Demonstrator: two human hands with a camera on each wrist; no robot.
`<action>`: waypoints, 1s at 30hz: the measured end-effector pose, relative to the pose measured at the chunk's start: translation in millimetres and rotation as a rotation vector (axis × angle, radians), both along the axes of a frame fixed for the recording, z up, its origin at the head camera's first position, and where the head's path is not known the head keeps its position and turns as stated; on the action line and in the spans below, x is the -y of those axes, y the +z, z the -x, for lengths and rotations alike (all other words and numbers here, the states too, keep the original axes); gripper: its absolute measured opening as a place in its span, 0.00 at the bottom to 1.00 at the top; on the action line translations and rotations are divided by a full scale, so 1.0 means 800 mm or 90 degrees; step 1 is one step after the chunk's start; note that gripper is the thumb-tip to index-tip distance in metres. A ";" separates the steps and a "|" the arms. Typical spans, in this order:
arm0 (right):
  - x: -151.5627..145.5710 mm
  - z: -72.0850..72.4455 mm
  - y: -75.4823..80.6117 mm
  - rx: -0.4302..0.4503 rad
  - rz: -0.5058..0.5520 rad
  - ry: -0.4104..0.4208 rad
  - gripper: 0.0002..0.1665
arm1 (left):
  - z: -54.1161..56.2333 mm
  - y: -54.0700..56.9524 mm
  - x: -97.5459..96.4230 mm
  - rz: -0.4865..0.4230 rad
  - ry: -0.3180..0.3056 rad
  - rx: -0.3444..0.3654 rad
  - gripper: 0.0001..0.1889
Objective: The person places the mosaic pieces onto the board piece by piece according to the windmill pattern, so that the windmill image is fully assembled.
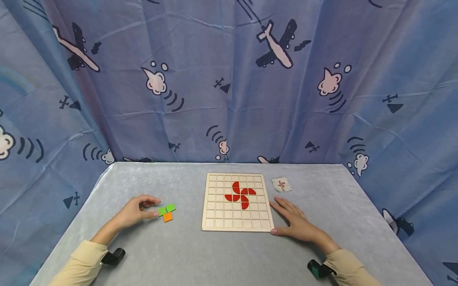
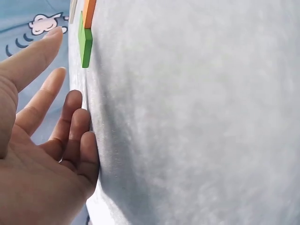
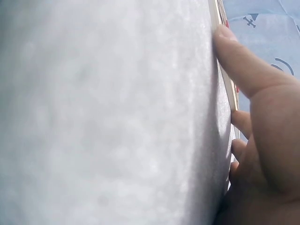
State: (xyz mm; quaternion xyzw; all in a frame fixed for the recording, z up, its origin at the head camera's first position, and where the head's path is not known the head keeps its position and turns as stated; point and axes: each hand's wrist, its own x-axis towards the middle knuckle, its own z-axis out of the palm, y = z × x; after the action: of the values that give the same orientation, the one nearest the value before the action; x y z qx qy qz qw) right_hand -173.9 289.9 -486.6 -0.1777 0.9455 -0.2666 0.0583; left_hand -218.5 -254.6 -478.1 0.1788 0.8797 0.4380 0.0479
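Observation:
Two green square tiles and an orange square tile lie close together on the left part of the table. Just beside them is my left hand, its thumb tip near the closer green tile. Nothing is between its loosely bent fingers in the left wrist view. A square wooden grid board lies flat at the middle, with red curved pieces forming a pinwheel on it. My right hand rests at the board's right edge, the thumb touching its near corner.
A small pattern card with a printed pinwheel lies beyond the right hand, beside the board. Grey cloth covers the table. Behind its far edge hangs a blue curtain printed with planes and clouds.

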 end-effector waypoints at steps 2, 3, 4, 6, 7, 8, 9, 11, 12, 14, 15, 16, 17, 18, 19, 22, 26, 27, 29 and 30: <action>0.000 0.000 0.000 0.000 -0.001 0.000 0.54 | 0.000 -0.001 0.000 0.010 0.000 0.007 0.22; 0.000 0.000 0.000 0.000 -0.001 0.001 0.54 | 0.000 -0.002 0.000 0.016 0.000 0.009 0.22; 0.000 0.000 0.000 0.000 0.000 0.001 0.54 | 0.000 -0.002 -0.001 0.020 0.001 0.010 0.22; 0.000 0.000 -0.001 -0.001 0.000 0.001 0.54 | -0.001 -0.003 -0.002 0.024 0.003 0.011 0.22; 0.000 0.000 -0.001 -0.002 0.002 0.001 0.54 | -0.001 -0.003 -0.003 0.023 0.004 0.010 0.22; 0.000 0.000 0.000 -0.003 0.003 0.002 0.54 | -0.001 -0.003 -0.004 0.022 0.004 0.009 0.22; 0.000 0.000 0.000 -0.004 0.003 0.002 0.54 | -0.001 -0.003 -0.004 0.019 0.006 0.008 0.21; 0.000 0.000 0.000 -0.006 0.005 0.004 0.54 | -0.002 -0.003 -0.005 0.018 0.005 0.008 0.21; 0.000 0.000 0.000 -0.006 0.007 0.004 0.54 | -0.002 -0.003 -0.006 0.019 0.003 0.008 0.21; 0.001 -0.001 0.000 -0.006 0.008 0.003 0.54 | -0.002 -0.003 -0.007 0.019 0.009 0.010 0.21; 0.001 -0.001 0.000 -0.005 0.008 0.002 0.54 | -0.002 -0.004 -0.007 0.020 0.011 0.010 0.21; 0.001 -0.001 0.000 -0.004 0.008 0.001 0.54 | -0.002 -0.004 -0.007 0.022 0.012 0.009 0.21; 0.001 -0.001 0.000 -0.003 0.009 0.001 0.54 | -0.002 -0.004 -0.007 0.024 0.013 0.008 0.20; 0.001 -0.001 0.000 -0.002 0.009 0.000 0.54 | -0.002 -0.004 -0.007 0.025 0.015 0.005 0.20; 0.001 -0.001 0.000 -0.003 0.008 0.000 0.54 | -0.002 -0.005 -0.007 0.025 0.017 0.003 0.20; 0.001 0.000 -0.001 -0.005 0.006 0.002 0.54 | -0.002 -0.006 -0.007 0.029 0.016 -0.009 0.19; 0.000 0.000 -0.002 -0.006 0.006 0.002 0.54 | -0.003 -0.007 -0.007 0.037 0.017 -0.024 0.18; 0.000 0.000 -0.002 -0.006 0.008 0.002 0.54 | -0.003 -0.007 -0.008 0.039 0.018 -0.028 0.17; 0.000 0.000 -0.002 -0.005 0.009 0.002 0.54 | -0.004 -0.008 -0.008 0.044 0.019 -0.034 0.17; 0.000 0.000 -0.002 -0.005 0.009 0.001 0.54 | -0.004 -0.008 -0.009 0.047 0.019 -0.038 0.17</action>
State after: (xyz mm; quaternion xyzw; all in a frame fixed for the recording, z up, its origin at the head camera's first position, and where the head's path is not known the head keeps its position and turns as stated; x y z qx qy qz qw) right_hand -173.7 290.1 -488.1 -0.1800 0.9435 -0.2729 0.0538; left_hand -215.4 -247.6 -484.8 0.1765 0.8989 0.4005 0.0217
